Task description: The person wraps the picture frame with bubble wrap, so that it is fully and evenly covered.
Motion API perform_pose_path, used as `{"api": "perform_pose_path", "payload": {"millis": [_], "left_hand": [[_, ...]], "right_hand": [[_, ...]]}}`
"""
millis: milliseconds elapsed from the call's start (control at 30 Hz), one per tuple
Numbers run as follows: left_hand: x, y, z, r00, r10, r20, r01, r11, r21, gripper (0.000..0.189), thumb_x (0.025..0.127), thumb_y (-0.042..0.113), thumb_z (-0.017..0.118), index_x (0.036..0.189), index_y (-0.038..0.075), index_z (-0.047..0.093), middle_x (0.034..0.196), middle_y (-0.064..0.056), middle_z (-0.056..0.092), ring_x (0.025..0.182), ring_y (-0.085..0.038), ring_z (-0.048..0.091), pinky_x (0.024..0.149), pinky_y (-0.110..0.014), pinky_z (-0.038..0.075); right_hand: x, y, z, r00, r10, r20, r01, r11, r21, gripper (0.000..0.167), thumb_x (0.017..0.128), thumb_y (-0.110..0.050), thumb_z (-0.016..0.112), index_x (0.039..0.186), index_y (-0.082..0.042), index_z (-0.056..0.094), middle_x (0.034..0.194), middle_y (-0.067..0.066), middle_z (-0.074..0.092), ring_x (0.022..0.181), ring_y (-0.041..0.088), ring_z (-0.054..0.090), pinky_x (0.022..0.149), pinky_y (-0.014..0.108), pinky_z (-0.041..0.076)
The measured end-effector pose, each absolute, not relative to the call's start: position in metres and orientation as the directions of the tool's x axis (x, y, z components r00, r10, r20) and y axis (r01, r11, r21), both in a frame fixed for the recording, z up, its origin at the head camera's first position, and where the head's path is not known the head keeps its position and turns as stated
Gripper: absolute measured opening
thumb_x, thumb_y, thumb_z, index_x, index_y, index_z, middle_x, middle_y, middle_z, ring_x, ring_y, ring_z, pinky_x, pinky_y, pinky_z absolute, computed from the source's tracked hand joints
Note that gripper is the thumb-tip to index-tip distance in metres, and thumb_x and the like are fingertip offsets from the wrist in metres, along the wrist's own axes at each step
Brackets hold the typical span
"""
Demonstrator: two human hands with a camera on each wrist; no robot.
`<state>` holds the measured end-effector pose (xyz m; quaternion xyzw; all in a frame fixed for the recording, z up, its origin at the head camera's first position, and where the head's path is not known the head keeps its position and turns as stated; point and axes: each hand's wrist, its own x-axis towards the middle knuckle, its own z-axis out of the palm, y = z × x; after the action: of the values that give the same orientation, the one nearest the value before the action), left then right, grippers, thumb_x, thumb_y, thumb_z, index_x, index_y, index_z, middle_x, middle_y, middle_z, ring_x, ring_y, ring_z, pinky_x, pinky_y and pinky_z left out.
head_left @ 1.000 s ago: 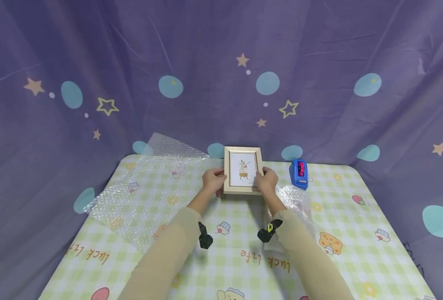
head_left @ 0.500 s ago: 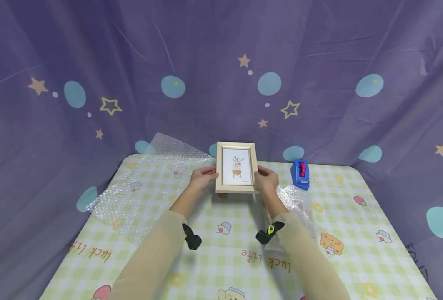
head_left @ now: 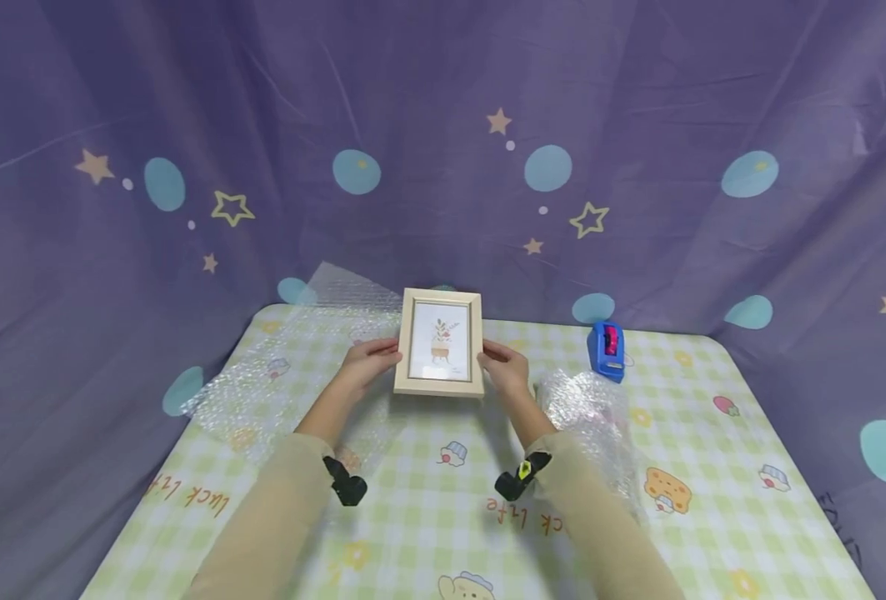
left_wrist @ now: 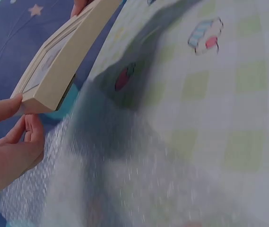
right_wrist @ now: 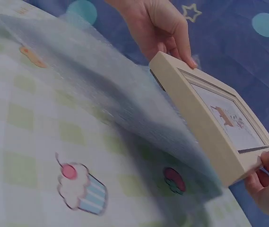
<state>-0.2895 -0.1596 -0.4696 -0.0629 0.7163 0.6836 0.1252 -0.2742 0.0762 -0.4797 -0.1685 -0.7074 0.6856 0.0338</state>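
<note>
A light wooden picture frame [head_left: 438, 388] with a small plant print is held up by both hands, its face tilted up toward the head camera. My left hand [head_left: 363, 367] pinches its left side, thumb on the front edge and fingers behind, as the left wrist view also shows. On the opposite side my right hand [head_left: 508, 369] grips the frame the same way. Both wrist views show the frame raised over the table, casting a shadow on the cloth. A flat sheet of bubble wrap [head_left: 262, 400] lies to the left, partly under the frame and left arm.
A blue tape dispenser [head_left: 606, 354] with a pink roll stands at the back right. More bubble wrap [head_left: 588, 408] lies crumpled beside the right forearm. The checked tablecloth [head_left: 683, 433] ends at a purple curtain [head_left: 443, 100] behind the table.
Both hands have carried the picture frame leftward, toward the flat bubble wrap. The left hand shifted its hold slightly, and the crumpled bubble wrap on the right shows more now.
</note>
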Motion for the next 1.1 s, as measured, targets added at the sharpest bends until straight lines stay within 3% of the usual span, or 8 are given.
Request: {"api": "perform_pose_path", "payload": {"millis": [167,267,400,533,667,833,1033,1100], "left_hand": [[-0.282,-0.184,-0.473,-0.958,0.08,-0.276,-0.272,0.057,0.96,0.054,0.094,0.005,0.057,0.144,-0.003,0.038,0.148,-0.023,0.042,0.138,-0.031,0.043,0.115,-0.031,0.039],[-0.278,-0.199,-0.473,-0.955,0.074,-0.287,-0.282,0.071,0.957,0.056,0.094,0.007,0.057,0.145,-0.002,0.036,0.149,-0.022,0.041,0.135,-0.025,0.047,0.113,-0.026,0.041],[-0.272,-0.22,-0.473,-0.956,0.063,-0.286,-0.281,0.078,0.957,0.058,0.093,0.007,0.059,0.145,-0.002,0.036,0.15,-0.021,0.039,0.111,-0.004,0.059,0.102,-0.015,0.047],[-0.266,-0.241,-0.474,-0.96,0.056,-0.274,-0.269,0.084,0.959,0.059,0.093,0.008,0.06,0.145,-0.004,0.035,0.151,-0.024,0.037,0.091,0.011,0.058,0.091,-0.008,0.05],[-0.256,-0.263,-0.475,-0.959,0.036,-0.282,-0.277,0.111,0.955,0.061,0.093,0.011,0.06,0.146,-0.003,0.033,0.151,-0.022,0.037,0.087,0.014,0.057,0.088,-0.007,0.05],[-0.244,-0.285,-0.48,-0.956,0.0,-0.293,-0.291,0.098,0.952,0.061,0.093,0.009,0.061,0.145,-0.005,0.033,0.147,-0.017,0.044,0.085,0.016,0.058,0.087,-0.007,0.05],[-0.235,-0.298,-0.488,-0.958,-0.031,-0.287,-0.288,0.085,0.954,0.058,0.094,0.002,0.055,0.144,-0.01,0.03,0.153,-0.027,0.028,0.082,0.018,0.057,0.083,-0.004,0.05],[-0.232,-0.302,-0.49,-0.958,-0.048,-0.282,-0.286,0.118,0.951,0.057,0.094,0.002,0.054,0.144,-0.011,0.03,0.151,-0.028,0.033,0.08,0.018,0.055,0.08,-0.003,0.049]], "right_hand": [[-0.272,0.058,-0.486,-0.956,0.229,-0.185,0.197,0.031,-0.98,0.032,0.088,-0.004,0.064,0.12,-0.004,0.066,0.123,0.017,0.067,0.115,0.029,0.063,0.099,0.034,0.053],[-0.27,0.047,-0.488,-0.965,0.18,-0.192,0.205,0.054,-0.977,0.034,0.088,-0.007,0.063,0.122,-0.01,0.066,0.124,0.013,0.067,0.114,0.027,0.064,0.095,0.033,0.055],[-0.266,0.031,-0.49,-0.977,0.081,-0.198,0.203,0.056,-0.978,0.04,0.089,-0.008,0.062,0.128,-0.015,0.062,0.129,0.009,0.065,0.115,0.024,0.065,0.088,0.032,0.058],[-0.262,0.015,-0.495,-0.989,-0.002,-0.149,0.149,0.057,-0.987,0.046,0.089,-0.003,0.06,0.134,-0.012,0.057,0.138,0.01,0.058,0.121,0.027,0.061,0.094,0.031,0.056],[-0.257,-0.001,-0.5,-0.991,-0.09,-0.097,0.093,0.052,-0.994,0.052,0.088,0.003,0.059,0.137,-0.01,0.052,0.143,0.011,0.053,0.125,0.03,0.058,0.101,0.032,0.052],[-0.252,-0.02,-0.506,-0.982,-0.168,-0.083,0.068,0.096,-0.993,0.057,0.086,0.0,0.061,0.14,-0.017,0.05,0.136,0.016,0.059,0.123,0.03,0.059,0.096,0.032,0.055],[-0.246,-0.035,-0.513,-0.97,-0.236,-0.064,0.036,0.122,-0.992,0.059,0.086,0.002,0.061,0.142,-0.013,0.048,0.136,0.018,0.058,0.12,0.033,0.06,0.092,0.032,0.057],[-0.243,-0.039,-0.512,-0.964,-0.263,-0.046,0.015,0.119,-0.993,0.059,0.086,0.004,0.061,0.142,-0.009,0.047,0.136,0.02,0.057,0.119,0.035,0.06,0.092,0.032,0.057]]}}
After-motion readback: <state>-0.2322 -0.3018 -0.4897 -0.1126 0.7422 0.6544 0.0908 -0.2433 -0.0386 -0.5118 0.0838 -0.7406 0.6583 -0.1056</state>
